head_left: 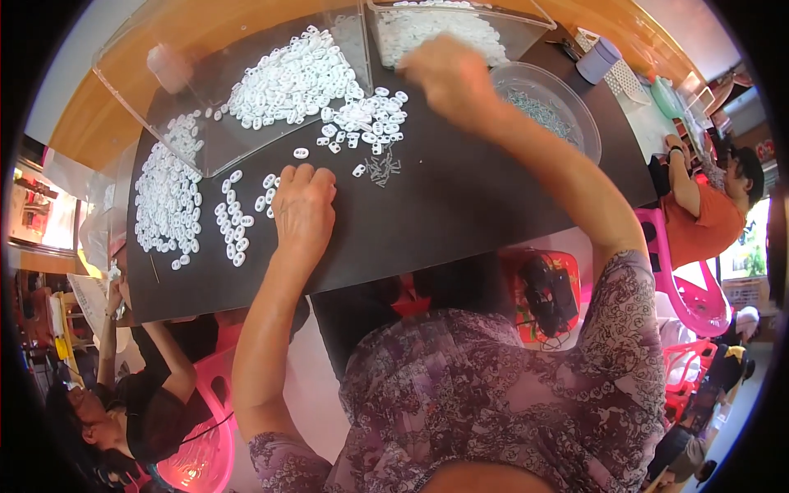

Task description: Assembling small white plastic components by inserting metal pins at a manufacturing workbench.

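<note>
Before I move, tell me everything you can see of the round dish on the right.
The round dish looks like shallow, translucent plastic. It sits upright on the dark table, holding loose, thin, grey, metallic-looking pins. The right forearm covers part of its near-left edge; whether they touch is unclear.

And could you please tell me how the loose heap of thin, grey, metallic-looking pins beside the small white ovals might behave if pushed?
The thin, grey, metallic-looking pins are slender, so each is probably light; their straight look suggests stiffness. They lie crisscrossed and loose, so a push would likely scatter them across the dark table.
</note>
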`<action>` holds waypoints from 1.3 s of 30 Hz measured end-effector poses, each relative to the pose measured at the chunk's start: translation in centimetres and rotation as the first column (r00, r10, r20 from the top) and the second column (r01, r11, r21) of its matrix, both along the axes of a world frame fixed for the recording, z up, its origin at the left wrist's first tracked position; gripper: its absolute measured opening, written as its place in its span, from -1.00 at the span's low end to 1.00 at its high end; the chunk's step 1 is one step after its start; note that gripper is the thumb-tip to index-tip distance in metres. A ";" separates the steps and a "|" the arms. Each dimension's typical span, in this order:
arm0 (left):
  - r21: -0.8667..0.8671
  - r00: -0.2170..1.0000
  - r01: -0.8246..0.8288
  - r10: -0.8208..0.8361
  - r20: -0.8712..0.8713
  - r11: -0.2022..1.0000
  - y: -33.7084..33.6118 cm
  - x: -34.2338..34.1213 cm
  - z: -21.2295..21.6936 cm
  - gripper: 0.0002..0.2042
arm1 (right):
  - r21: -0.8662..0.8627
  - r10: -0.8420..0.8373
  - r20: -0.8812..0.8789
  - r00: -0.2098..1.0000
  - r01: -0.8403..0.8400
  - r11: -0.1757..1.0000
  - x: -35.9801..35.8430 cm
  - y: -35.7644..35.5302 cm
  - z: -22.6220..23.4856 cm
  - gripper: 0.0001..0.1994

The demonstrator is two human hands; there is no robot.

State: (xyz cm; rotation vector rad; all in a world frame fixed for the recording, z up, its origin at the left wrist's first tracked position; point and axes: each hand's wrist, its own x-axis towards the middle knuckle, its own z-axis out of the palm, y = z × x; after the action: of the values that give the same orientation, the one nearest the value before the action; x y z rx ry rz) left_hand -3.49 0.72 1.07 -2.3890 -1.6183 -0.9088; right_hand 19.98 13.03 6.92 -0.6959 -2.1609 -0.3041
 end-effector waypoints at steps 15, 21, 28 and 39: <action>-0.197 0.827 0.062 0.060 0.559 0.978 -6.3 1.7 0.2 -0.86 | -0.332 0.056 0.116 0.992 -0.014 0.943 0.6 -7.4 -5.8 -0.88; -0.242 0.727 0.084 0.107 0.678 0.967 -7.1 1.8 -0.1 -0.87 | -0.302 0.044 0.145 0.988 0.002 0.953 0.1 -8.3 -6.7 -0.91; -0.310 0.269 0.234 0.245 0.932 0.921 -7.8 2.2 -0.9 -0.91 | -0.203 0.025 0.261 0.965 0.029 0.979 -0.3 -9.3 -6.0 -0.89; -0.328 -0.090 0.367 0.384 0.919 0.870 -9.3 3.4 0.4 -0.88 | -0.833 0.004 -0.378 0.926 -0.342 0.436 -4.8 -15.9 -2.8 -0.85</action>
State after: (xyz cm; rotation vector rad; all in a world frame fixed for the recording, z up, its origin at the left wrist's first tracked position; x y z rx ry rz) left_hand -0.06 -8.58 1.47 -1.4686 -2.3833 -3.2927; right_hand 15.15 -2.91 4.10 -0.9716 -1.9141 1.1261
